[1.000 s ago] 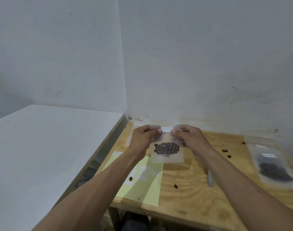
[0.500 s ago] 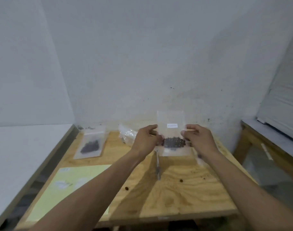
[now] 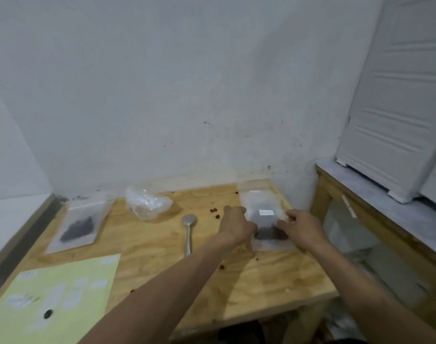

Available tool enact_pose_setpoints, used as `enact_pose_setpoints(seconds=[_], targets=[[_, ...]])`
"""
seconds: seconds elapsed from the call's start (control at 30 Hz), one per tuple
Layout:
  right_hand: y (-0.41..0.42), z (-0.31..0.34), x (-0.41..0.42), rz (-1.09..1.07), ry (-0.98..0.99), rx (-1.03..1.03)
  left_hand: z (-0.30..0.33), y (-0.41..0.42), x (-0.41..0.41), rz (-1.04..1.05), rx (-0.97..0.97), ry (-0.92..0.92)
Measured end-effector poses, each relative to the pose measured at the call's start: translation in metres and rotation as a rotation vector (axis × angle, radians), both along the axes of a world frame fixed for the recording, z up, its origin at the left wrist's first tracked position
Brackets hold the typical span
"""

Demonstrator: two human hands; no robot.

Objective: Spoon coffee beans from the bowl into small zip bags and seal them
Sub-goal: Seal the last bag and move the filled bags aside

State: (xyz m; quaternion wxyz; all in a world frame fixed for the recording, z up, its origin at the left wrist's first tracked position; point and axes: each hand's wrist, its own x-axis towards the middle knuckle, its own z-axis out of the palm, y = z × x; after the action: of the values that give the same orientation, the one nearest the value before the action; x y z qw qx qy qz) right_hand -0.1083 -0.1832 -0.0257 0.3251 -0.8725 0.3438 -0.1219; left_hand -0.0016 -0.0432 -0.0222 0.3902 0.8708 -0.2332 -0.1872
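A small clear zip bag [image 3: 264,214] with a white label and dark coffee beans in its lower part is low over the right side of the wooden table [image 3: 261,281]. My left hand [image 3: 236,225] holds its left edge and my right hand [image 3: 302,227] pinches its right edge. The bag is blurred, and I cannot tell whether its zip is closed. Another clear bag [image 3: 254,188] seems to lie beneath it towards the wall. A metal spoon [image 3: 188,232] lies on the table left of my hands. No bowl is in view.
A filled zip bag [image 3: 78,227] lies at the table's back left, beside a crumpled heap of clear plastic bags [image 3: 147,202]. A yellow-green sheet [image 3: 58,294] with white labels covers the front left corner. Loose beans [image 3: 215,211] dot the wood. A white cabinet [image 3: 398,115] stands on a counter at right.
My view swung right across the table. Both hands carried the bean bag from chest height down and to the right, low over the table's right side.
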Motion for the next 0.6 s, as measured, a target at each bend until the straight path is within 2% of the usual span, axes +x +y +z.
enact_pose_setpoints(seconds=[0.13,0.6], targets=[[-0.005,-0.005,0.007,0.008,0.018,-0.023,0.000,-0.001,0.000,0.032,-0.022,0.074],[-0.006,0.004,0.016,-0.033,-0.020,-0.051,-0.005,0.000,0.005,0.076,-0.175,0.140]])
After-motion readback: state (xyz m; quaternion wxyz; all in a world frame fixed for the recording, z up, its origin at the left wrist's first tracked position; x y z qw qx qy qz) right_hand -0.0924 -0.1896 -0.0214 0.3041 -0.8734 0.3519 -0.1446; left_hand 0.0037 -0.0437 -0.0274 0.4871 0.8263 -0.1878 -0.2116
